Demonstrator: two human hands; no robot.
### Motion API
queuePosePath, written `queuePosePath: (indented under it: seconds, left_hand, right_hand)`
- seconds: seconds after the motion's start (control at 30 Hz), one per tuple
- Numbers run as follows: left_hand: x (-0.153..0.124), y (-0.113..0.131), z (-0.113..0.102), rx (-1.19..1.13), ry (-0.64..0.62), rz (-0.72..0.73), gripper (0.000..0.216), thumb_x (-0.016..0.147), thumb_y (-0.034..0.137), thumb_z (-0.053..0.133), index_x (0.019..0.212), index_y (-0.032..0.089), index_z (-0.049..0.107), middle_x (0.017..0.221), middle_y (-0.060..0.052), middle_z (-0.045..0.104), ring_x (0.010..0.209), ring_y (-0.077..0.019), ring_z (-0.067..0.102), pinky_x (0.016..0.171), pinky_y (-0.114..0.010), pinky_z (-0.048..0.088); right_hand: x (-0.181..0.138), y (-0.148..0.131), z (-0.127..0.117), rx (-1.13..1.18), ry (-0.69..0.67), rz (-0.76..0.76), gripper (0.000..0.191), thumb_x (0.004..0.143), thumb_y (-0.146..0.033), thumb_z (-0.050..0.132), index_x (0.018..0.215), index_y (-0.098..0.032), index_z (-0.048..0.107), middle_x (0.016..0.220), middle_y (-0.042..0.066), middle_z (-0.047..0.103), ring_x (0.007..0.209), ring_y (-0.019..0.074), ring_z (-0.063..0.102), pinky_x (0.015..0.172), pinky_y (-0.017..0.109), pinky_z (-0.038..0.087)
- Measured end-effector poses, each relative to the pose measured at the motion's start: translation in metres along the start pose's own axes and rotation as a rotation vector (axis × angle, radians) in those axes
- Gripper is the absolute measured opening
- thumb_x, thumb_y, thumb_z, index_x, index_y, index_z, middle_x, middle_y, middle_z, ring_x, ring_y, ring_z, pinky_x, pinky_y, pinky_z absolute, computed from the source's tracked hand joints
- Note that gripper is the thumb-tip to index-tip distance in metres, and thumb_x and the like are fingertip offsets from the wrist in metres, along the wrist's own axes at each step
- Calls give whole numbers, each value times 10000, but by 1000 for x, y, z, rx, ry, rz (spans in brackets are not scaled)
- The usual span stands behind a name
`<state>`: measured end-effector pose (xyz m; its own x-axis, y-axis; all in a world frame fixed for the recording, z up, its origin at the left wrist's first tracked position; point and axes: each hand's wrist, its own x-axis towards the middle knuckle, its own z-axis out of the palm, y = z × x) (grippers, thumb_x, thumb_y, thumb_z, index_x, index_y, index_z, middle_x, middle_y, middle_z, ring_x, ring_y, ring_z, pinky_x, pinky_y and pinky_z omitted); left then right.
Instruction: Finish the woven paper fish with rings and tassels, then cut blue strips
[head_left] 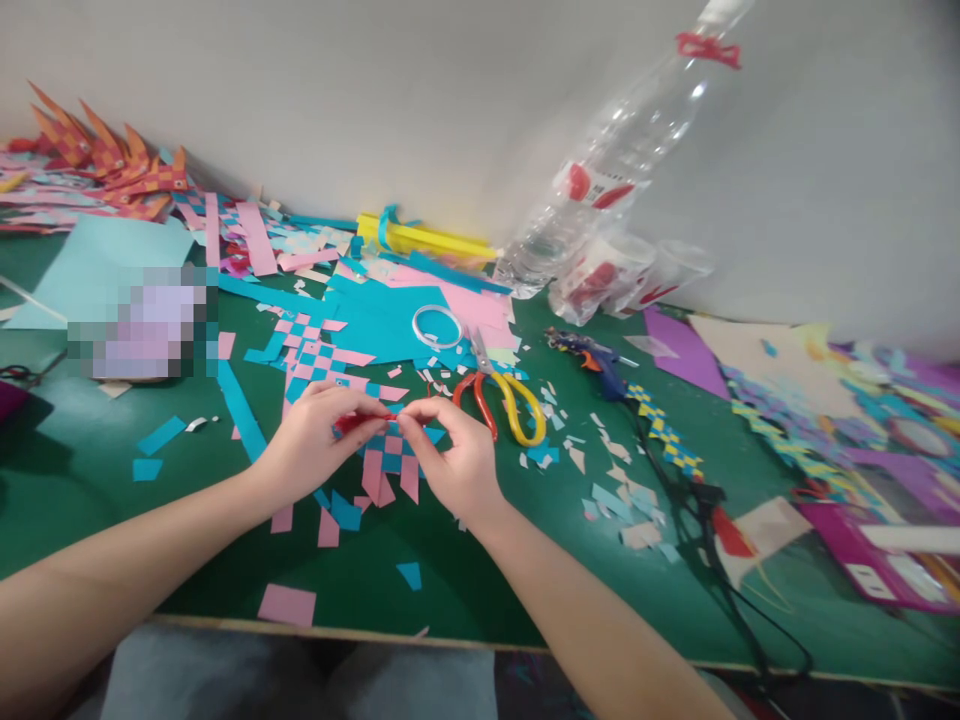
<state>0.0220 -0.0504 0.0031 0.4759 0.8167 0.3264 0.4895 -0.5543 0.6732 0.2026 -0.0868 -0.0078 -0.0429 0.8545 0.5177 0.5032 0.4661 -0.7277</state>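
Head view: left hand [322, 437] and right hand [456, 448], both nearly closed, thumbs and fingers pinching what appears to be a red strip [352, 423] over woven pink-and-blue paper [319, 352] on green counter [525, 570], scissors [485, 364] at one o'clock.

A head-worn camera looks forward and down, at close range, across a green-topped table [585, 545] toward a gray wall [337, 100].

Scissors [496, 380], a glue gun [609, 374] and its black cord [661, 465] obstruct space beyond the right hand [459, 452]; open surface [551, 505] separates the right forearm [585, 612] from paper scraps [641, 536].
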Motion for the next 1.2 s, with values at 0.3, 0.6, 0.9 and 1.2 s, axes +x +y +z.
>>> queuePosePath:
  seconds: [0.3, 0.6, 0.9, 1.2]
  left_hand:
    - [3, 1, -5, -123, 44, -139, 182, 876, 358, 588, 898, 206, 686, 854, -25, 718, 758, -161, 652, 723, -287, 526]
    - [9, -2, -15, -399, 200, -340, 221, 880, 366, 581, 941, 176, 677, 742, -34, 679, 653, -143, 630, 613, -265, 528]
    - [18, -17, -19, -479, 330, -346, 298, 884, 382, 569, 1108, 201, 644, 755, -10, 635, 637, -118, 589, 584, -246, 486]
    - [21, -17, -26, -540, 403, -277, 310, 893, 325, 551, 1173, 192, 548, 891, -32, 653, 596, -109, 624, 600, -277, 537]
  right_hand:
    - [6, 6, -5, -25, 42, 4, 118, 901, -279, 526, 824, -217, 591, 746, 1, 660, 663, 128, 609, 639, 264, 496]
    - [22, 41, -22, -254, 196, 60, 403, 907, -399, 500, 549, -220, 451, 489, -31, 485, 528, 131, 494, 574, 277, 405]
    - [34, 69, -23, -437, 220, -25, 165, 882, -260, 490, 961, -204, 623, 916, 69, 700, 883, 227, 622, 872, 409, 436]
    - [57, 69, -6, -622, 27, 61, 256, 880, -284, 508, 1077, -179, 634, 1168, 118, 638, 1144, 302, 520, 1008, 491, 320]
